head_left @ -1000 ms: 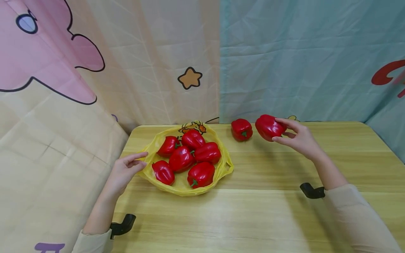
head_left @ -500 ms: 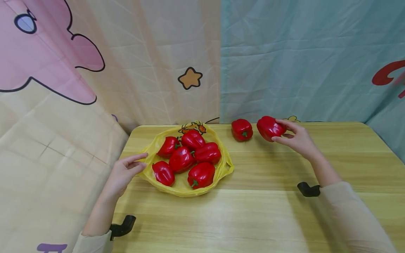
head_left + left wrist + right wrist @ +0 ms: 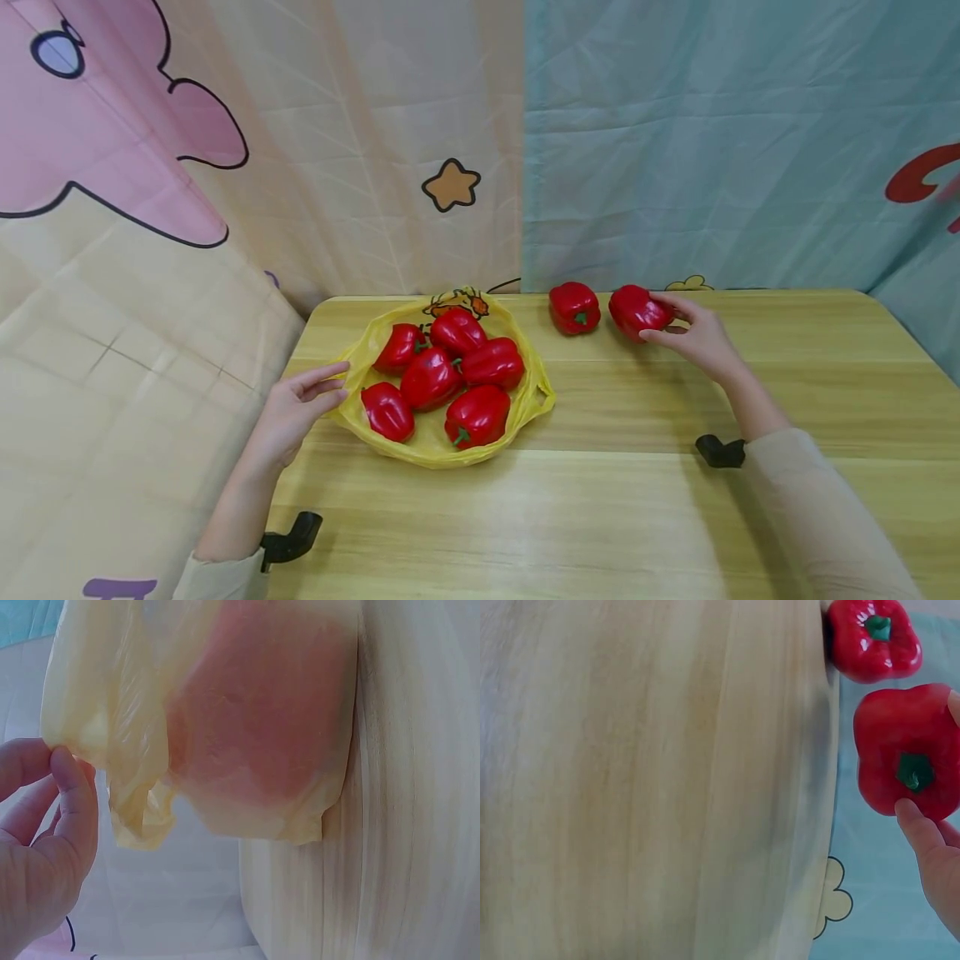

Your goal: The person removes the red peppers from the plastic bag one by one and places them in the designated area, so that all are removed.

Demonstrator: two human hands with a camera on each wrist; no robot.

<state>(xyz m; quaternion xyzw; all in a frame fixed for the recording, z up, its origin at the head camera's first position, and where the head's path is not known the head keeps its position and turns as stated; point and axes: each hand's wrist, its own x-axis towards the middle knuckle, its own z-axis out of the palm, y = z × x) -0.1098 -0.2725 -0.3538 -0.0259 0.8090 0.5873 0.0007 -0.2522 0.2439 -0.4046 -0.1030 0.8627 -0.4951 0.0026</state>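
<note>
In the head view my right hand (image 3: pixel 693 337) grips a red bell pepper (image 3: pixel 637 312) by its right side, thumb below and fingers above. The right wrist view shows this pepper's green stem (image 3: pixel 915 772) and my thumb against its underside. Another bell pepper (image 3: pixel 574 307) lies just left of it on the wooden table. My left hand (image 3: pixel 296 410) pinches the rim of a yellow plastic bag (image 3: pixel 420 454) at its left side, thumb against fingertips. Several bell peppers, among them one in the middle (image 3: pixel 431 379), lie inside the spread bag. Through its thin wall in the left wrist view a reddish pepper (image 3: pixel 255 712) shows.
The wooden table (image 3: pixel 517 525) runs back to a printed curtain (image 3: pixel 637 150), which also hangs along the left. A loop handle (image 3: pixel 542 400) of the bag sticks out to the right. Black camera mounts (image 3: pixel 720 451) sit at both wrists.
My right hand has lowered the held pepper toward the table and shifted slightly left. My left hand and the bag have hardly moved.
</note>
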